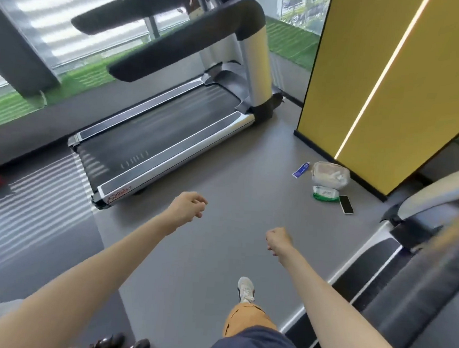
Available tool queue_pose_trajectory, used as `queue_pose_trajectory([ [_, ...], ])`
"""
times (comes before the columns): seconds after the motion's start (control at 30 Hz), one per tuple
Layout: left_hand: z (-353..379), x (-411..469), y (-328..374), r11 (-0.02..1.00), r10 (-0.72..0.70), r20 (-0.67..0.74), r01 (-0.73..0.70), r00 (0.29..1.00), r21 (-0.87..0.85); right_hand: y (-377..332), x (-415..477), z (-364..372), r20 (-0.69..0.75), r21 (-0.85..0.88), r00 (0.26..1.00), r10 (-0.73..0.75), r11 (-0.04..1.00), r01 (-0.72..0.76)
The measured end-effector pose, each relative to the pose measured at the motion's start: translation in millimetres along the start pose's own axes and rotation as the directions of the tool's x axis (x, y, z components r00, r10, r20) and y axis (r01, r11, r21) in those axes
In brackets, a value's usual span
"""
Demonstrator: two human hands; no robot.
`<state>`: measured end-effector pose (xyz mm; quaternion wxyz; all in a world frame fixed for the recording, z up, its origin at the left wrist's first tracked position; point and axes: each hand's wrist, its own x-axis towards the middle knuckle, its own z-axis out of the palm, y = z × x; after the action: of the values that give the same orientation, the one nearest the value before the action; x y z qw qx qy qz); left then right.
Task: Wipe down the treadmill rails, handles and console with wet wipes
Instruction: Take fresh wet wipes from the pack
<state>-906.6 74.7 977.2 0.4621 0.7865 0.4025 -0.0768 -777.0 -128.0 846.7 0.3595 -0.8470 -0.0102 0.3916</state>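
– Reading anything on the treadmill [155,134]?
– Red script [119,194] on its near rail end, too blurred to read.
– Where's the wipes pack [325,193]?
– On the floor [223,173] beside a phone [346,204], well apart from the right grip [278,241], ahead and to its right.
– And the grips?
– Arms stretched forward; left grip [191,205] and right both curled in, holding nothing.

Both bare arms extended forward. The left hand [190,207] has fingers curled in, holding nothing. The right hand [277,240] is likewise fisted. Hands apart.
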Motion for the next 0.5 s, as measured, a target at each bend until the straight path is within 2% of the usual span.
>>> queue_pose_trajectory([
  [0.1,26.0,89.1,21.6,0.992,0.097,0.047,-0.101,0.994,0.078,16.5,91.4,-10.1,-0.023,-0.038,0.995,0.094,0.995,-0.094],
  [0.2,67.0,196.0,48.5,0.968,0.213,0.094,-0.223,0.972,0.113,16.5,196.5,-30.9,-0.068,-0.032,0.997,0.043,0.998,-0.046],
  [0.3,102.2,276.6,76.4,0.973,0.211,0.122,-0.221,0.97,0.072,-0.4,258.9,-57.8,-0.094,0.008,0.995,0.015,1.0,-0.015],
  [0.37,116.1,302.2,93.8,0.98,0.172,0.197,-0.188,0.965,0.065,-5.2,272.5,-72.0,-0.1,0.059,0.992,0.074,0.996,-0.069],
  [0.5,123.2,361.4,137.5,0.974,0.181,0.32,-0.214,0.93,0.071,-11.0,306.3,-113.6,-0.181,0.093,0.973,0.143,0.987,-0.127],
])
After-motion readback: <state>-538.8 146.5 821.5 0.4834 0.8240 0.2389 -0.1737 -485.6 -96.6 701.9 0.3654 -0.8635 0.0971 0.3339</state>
